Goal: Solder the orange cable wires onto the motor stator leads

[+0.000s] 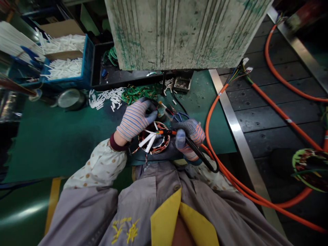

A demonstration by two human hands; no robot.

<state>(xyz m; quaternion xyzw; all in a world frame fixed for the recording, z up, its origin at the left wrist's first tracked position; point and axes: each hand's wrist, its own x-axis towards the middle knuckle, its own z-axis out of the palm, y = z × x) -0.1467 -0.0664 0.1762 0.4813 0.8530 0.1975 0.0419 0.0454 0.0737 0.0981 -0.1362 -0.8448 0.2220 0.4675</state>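
A ring-shaped motor stator [163,147] with copper windings lies in front of me at the bench's near edge. White sleeves [148,140] and thin wires fan out over it from the end of an orange cable [174,132] with a black band. My right hand [189,138], in a striped glove, is closed around this cable, and a black tube [203,159] runs out below it. My left hand [138,118], gloved too, is above the stator's left side with thumb and forefinger brought together; what they pinch is unclear. Blue-handled pliers [180,117] lie just beyond my right hand.
White sleeve pieces [106,98] and green bits [139,94] are scattered behind my hands, near a small metal tray [182,84]. A blue bin [88,56] holds more sleeves. A grey panel [184,34] overhangs the bench. Orange cables cross the metal rail [234,126] and rollers at right, beside another stator [298,160].
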